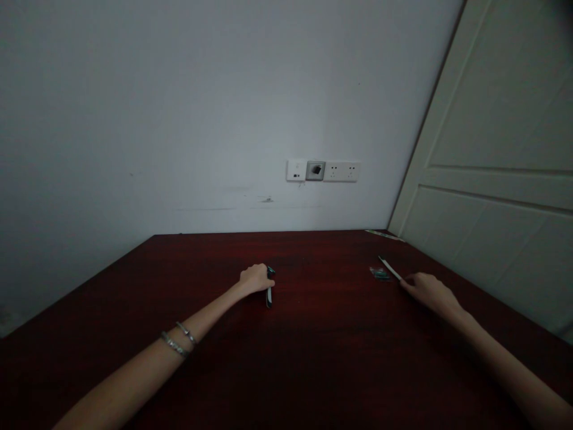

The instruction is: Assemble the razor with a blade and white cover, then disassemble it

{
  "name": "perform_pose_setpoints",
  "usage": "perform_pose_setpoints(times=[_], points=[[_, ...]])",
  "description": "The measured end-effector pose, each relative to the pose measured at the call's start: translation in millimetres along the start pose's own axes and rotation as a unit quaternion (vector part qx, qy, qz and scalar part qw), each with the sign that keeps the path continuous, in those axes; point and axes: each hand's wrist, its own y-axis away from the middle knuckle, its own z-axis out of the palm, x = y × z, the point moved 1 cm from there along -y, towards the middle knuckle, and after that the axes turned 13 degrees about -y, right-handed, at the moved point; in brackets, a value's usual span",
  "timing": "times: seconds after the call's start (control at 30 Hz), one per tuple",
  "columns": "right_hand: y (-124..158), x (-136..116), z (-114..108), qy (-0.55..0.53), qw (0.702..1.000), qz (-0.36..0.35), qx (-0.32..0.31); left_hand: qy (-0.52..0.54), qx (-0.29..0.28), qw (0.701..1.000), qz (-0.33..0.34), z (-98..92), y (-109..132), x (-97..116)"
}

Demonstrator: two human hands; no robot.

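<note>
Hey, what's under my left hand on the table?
Parts of a slim, dark-and-white object show beside your left hand, over the dark red table. The rest of it, and anything else the hand covers, can't be seen.

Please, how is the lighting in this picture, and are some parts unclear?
Head view: dim light overall, the wall palest around its middle, the tabletop darkest towards the viewer; head view: a dark, blurred patch in the upper right corner; head view: the small packet and the object in the left hand look too soft for fine detail.
</note>
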Motion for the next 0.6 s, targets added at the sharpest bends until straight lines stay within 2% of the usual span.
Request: perform_pose_setpoints(times=[0.2,0.37,0.5,0.6], points=[[-2.6,-2.6,2.0,-0.01,1.0,0.005,-0.007,0.01,0.008,1.0,0.001,-0.8,-1.3,-0.3],[-3.2,-0.4,3.8,-0.011,1.0,-0.005,0.017,0.072,-0.005,0.997,0.008,-12.6,-10.1,-5.5],[0.2,-4.1,0.2,-0.022,0.999,0.005,0.031,0.108,0.041,0.993,0.023,-24.9,-17.3,-9.9],[5.2,-16.2,-6.3,-0.029,0.998,0.01,0.047,0.135,0.064,0.988,0.044,-29.0,-17.6,-8.5]])
